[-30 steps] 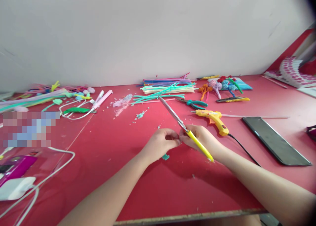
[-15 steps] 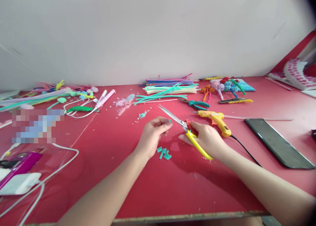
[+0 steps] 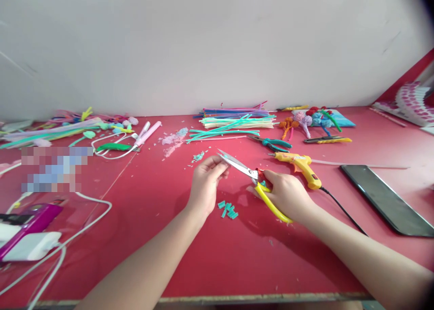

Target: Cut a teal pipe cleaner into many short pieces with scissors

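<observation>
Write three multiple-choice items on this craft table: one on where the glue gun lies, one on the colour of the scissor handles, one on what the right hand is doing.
1. Where does the glue gun lie?
A. Just beyond the right hand, left of the phone
B. Under the left hand
C. On the pipe cleaner stack

2. What colour are the handles of the scissors?
A. Blue
B. Yellow
C. Black

3. What is the right hand doing?
A. Resting flat on the table
B. Holding the phone
C. Gripping the scissors, blades pointing toward the left hand

Answers:
1 A: the yellow gun sits between the right hand and the dark phone on the red table.
2 B: a yellow loop curves out below the fingers.
3 C: the hand wraps the handles, and the blade tips reach the left hand, near the cut teal bits.
</observation>
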The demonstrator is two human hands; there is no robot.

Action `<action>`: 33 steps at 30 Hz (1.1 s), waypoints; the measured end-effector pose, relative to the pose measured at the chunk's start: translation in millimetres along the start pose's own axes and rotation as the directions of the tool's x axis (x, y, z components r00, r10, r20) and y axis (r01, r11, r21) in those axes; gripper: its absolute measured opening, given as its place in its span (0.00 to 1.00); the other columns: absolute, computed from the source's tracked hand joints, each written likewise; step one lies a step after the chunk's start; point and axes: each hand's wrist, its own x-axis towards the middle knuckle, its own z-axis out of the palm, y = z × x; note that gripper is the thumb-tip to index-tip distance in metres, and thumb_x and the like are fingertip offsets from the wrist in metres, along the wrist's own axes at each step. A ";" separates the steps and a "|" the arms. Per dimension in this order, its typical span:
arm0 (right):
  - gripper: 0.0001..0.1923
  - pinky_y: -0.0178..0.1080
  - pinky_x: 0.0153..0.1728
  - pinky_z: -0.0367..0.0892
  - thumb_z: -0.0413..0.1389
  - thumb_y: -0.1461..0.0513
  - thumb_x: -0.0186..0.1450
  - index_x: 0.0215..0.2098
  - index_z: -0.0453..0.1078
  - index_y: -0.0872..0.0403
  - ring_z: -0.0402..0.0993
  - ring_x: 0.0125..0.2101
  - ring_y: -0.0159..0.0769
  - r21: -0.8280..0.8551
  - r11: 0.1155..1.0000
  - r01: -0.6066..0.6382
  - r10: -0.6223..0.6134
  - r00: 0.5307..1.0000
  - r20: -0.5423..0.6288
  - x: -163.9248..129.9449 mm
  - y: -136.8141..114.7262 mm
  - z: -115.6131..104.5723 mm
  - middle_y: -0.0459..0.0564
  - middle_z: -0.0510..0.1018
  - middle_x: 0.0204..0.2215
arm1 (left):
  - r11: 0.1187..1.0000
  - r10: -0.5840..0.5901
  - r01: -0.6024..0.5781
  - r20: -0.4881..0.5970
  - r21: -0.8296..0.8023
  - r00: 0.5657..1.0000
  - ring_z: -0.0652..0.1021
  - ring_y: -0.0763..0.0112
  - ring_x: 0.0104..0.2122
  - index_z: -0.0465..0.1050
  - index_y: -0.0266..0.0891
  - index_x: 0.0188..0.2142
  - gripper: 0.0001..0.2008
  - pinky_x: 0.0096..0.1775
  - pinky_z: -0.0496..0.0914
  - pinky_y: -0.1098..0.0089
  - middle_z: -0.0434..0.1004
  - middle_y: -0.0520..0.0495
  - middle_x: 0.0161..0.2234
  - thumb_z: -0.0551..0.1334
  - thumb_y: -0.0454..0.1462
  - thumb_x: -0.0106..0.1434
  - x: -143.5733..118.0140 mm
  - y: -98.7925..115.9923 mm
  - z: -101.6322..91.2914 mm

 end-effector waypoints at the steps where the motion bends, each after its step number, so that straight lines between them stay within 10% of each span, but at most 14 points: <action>1: 0.15 0.34 0.20 0.45 0.46 0.49 0.56 0.26 0.61 0.52 0.62 0.19 0.31 -0.006 1.000 0.000 0.000 1.000 -0.005 0.2 0.2 -0.2 0.45 0.70 0.19 | 0.999 0.014 -0.014 0.003 0.031 1.000 0.68 0.79 0.24 0.72 0.36 0.28 0.04 0.27 0.62 0.76 0.70 0.52 0.24 0.62 0.33 0.50 -0.4 0.5 0.3; 33: 0.19 0.33 0.20 0.45 0.44 0.46 0.57 0.26 0.61 0.52 0.63 0.18 0.31 -0.014 1.000 0.014 -0.015 1.000 -0.025 0.1 1.3 -0.5 0.45 0.69 0.18 | 0.996 0.084 -0.084 -0.001 0.020 0.996 0.68 0.79 0.24 0.72 0.38 0.28 0.04 0.29 0.63 0.75 0.70 0.52 0.24 0.62 0.34 0.50 1.3 5.5 -0.4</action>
